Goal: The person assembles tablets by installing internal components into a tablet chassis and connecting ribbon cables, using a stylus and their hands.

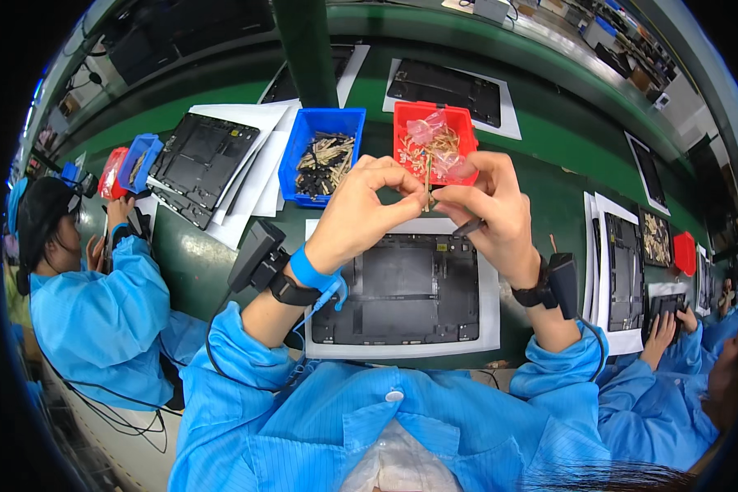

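Note:
My left hand point(367, 203) is closed, thumb and forefinger pinching a thin tan-green strip point(427, 176) in front of the red bin. Close against it, my right hand point(496, 215) has its thumb and forefinger bent toward the same strip. A dark slim tool point(469, 227) pokes out from the right hand's curled fingers; its kind is hard to make out. Beneath both hands a flat black device panel point(402, 287) lies on a white sheet point(488, 316). Whether the right fingertips touch the strip is hidden.
A blue bin point(287, 168) holds several tan and black strips; a red bin point(400, 115) holds small pieces and clear plastic. Stacked panels point(205, 156) lie left, more panels point(626, 271) right, on the green table point(541, 176). Co-workers in blue sit at both sides.

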{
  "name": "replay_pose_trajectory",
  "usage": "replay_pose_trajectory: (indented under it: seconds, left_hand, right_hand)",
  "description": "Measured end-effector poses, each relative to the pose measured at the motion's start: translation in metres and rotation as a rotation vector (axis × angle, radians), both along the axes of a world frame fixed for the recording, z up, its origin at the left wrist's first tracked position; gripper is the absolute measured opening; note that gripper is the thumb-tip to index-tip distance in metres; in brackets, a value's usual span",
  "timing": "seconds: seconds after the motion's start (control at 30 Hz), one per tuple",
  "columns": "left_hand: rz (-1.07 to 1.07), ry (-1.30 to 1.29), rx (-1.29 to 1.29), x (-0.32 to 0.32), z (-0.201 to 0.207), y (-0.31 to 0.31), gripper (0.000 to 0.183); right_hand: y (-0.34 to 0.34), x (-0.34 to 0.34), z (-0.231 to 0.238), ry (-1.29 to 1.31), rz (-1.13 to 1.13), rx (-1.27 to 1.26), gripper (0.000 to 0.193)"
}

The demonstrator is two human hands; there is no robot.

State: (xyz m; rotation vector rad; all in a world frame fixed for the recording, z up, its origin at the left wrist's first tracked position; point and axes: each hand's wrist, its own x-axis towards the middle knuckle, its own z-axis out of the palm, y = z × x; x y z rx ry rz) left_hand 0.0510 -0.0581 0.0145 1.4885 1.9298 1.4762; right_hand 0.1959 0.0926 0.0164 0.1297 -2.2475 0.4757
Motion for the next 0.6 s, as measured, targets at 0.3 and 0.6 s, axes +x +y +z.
replay_pose_trajectory:
  seconds: [0.3,0.6]
  left_hand:
    - [-0.047,0.011,-0.048,-0.029,0.013,0.034,0.008]
    - [-0.114,-0.251,-0.049,-0.053,0.005,0.062,0.014]
  right_hand:
    - [0.041,-0.028,0.014,-0.195,0.105,0.132,0.026]
    - [0.066,-0.048,0.012,-0.128,0.015,-0.030,0.022]
